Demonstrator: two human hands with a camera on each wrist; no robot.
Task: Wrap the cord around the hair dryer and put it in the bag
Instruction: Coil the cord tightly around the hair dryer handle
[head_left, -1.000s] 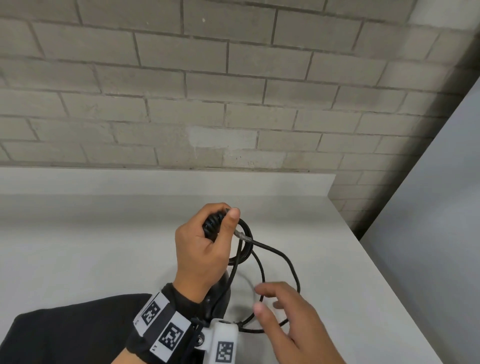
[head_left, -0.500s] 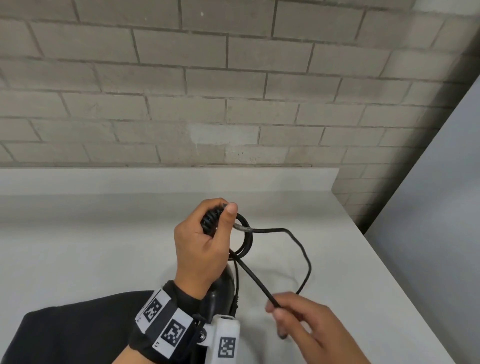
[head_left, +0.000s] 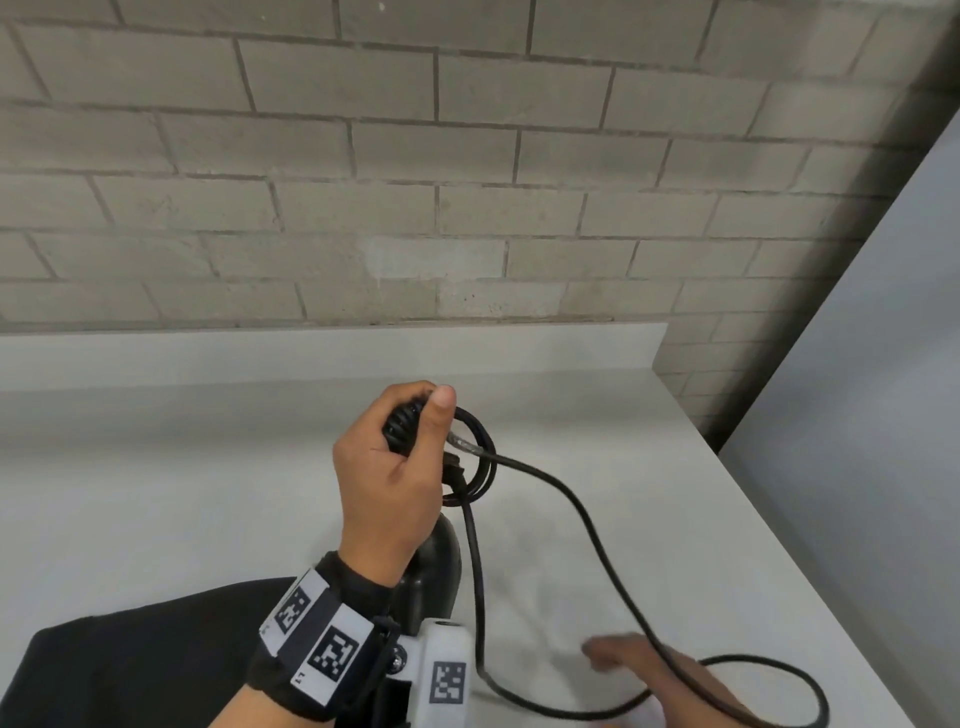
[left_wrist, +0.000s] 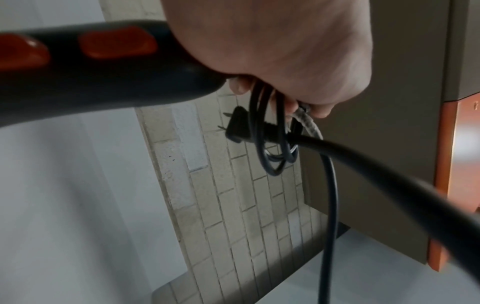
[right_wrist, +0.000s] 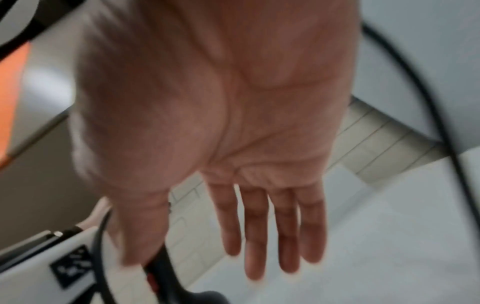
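Observation:
My left hand (head_left: 395, 478) grips the handle end of the black hair dryer (head_left: 439, 566), thumb on top, and pins several small coils of the black cord (head_left: 480, 457) against it. In the left wrist view the handle (left_wrist: 103, 86) shows orange buttons, and the plug (left_wrist: 237, 125) sticks through the coils under my left hand (left_wrist: 285, 51). The loose cord (head_left: 597, 535) runs down to a wide loop on the counter. My right hand (head_left: 639, 670) is low at the right, blurred. Its fingers (right_wrist: 259, 236) are straight and hold nothing, with the cord (right_wrist: 426, 98) draped beside it.
A black bag (head_left: 130, 665) lies flat on the white counter (head_left: 182, 493) at the lower left. A brick wall (head_left: 467, 182) stands behind. The counter's right edge (head_left: 769, 519) drops off next to a grey panel (head_left: 857, 415).
My right hand let go of the cord it was pinching, opened, and dropped down to the right. The loose cord now falls into a longer, wider loop. My left hand kept its grip.

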